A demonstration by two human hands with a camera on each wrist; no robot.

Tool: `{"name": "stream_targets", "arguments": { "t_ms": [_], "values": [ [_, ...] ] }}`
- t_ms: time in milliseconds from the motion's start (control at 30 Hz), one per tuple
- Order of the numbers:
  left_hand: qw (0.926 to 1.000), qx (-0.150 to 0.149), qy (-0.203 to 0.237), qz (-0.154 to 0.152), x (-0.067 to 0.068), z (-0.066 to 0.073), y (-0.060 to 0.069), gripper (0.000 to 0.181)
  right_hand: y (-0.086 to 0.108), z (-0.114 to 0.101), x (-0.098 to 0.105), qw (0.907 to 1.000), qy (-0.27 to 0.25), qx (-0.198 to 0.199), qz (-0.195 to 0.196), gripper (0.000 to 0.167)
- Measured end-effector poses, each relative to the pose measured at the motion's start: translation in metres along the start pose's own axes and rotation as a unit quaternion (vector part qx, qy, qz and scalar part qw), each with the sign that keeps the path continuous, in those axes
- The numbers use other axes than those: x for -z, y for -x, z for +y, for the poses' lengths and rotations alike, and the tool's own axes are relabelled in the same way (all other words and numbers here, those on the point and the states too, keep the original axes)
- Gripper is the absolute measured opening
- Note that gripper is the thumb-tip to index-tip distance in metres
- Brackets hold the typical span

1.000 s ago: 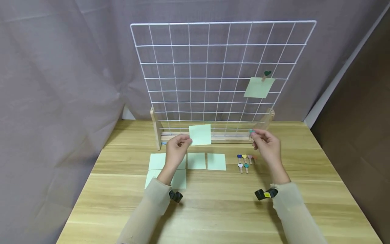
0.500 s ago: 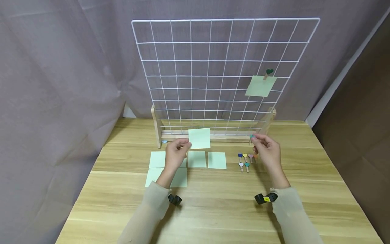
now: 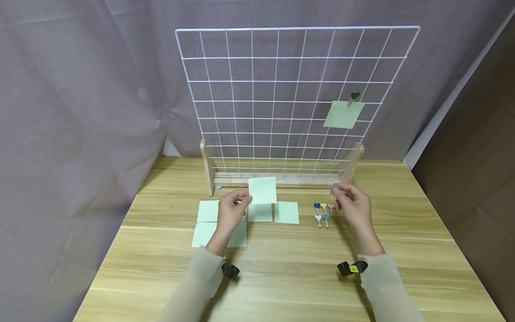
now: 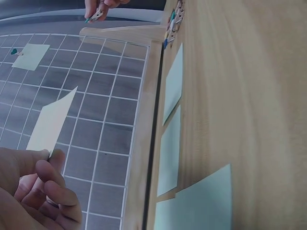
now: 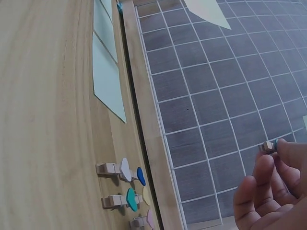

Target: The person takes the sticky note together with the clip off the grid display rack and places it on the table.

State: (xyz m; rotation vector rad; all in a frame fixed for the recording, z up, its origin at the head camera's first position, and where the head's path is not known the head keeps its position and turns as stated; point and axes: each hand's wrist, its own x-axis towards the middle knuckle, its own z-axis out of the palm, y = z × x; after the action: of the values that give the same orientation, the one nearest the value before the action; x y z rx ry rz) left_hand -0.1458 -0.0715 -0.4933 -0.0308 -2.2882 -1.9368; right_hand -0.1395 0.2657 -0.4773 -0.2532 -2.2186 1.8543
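My left hand (image 3: 232,212) pinches a pale green paper square (image 3: 262,190) by its lower left corner, holding it up in front of the rack's base. In my right hand (image 3: 354,209) a small wooden clothespin (image 5: 268,147) with a teal heart is pinched between thumb and fingers. Below that hand several heart-topped clothespins lie in two rows, among them a white one (image 3: 318,218) and a teal one (image 3: 326,218). More green squares (image 3: 286,212) lie on the table, some partly hidden by my left hand. Another square (image 3: 344,115) hangs on the grid under a dark green heart clothespin (image 3: 354,96).
A white wire grid (image 3: 263,91) stands upright in a wooden base (image 3: 310,183) at the table's back. A grey curtain (image 3: 88,89) hangs behind it. The wooden table (image 3: 289,277) stretches out in front, with a brown panel (image 3: 470,147) on the right.
Both hands have come down slightly toward me, the left with the paper square, the right with the teal clothespin. Their grips look the same.
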Motion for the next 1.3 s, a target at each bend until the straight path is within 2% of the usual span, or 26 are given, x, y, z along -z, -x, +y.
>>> {"name": "stream_targets", "arguments": {
  "t_ms": [300, 567, 800, 1133, 1300],
  "values": [
    [0.9999, 0.01, -0.003, -0.013, 0.0, -0.008, 0.009, 0.014, 0.008, 0.007, 0.004, 0.9995, 0.03, -0.002, -0.01, 0.037],
    [0.9994, 0.021, -0.011, -0.025, 0.0, -0.016, 0.015, 0.011, 0.018, 0.018, 0.01, 0.9985, 0.034, -0.041, -0.011, 0.039],
    [0.9989, 0.032, -0.018, -0.029, 0.001, -0.021, 0.02, 0.013, 0.023, 0.026, 0.011, 0.9974, 0.003, -0.072, -0.003, 0.035],
    [0.9986, 0.036, -0.022, -0.033, 0.003, -0.027, 0.027, 0.012, 0.026, 0.033, 0.012, 0.9977, 0.002, -0.067, -0.006, 0.036],
    [0.9985, 0.037, -0.02, -0.035, 0.004, -0.03, 0.031, 0.012, 0.028, 0.037, 0.012, 0.9969, 0.008, -0.078, -0.006, 0.036]
  ]
}}
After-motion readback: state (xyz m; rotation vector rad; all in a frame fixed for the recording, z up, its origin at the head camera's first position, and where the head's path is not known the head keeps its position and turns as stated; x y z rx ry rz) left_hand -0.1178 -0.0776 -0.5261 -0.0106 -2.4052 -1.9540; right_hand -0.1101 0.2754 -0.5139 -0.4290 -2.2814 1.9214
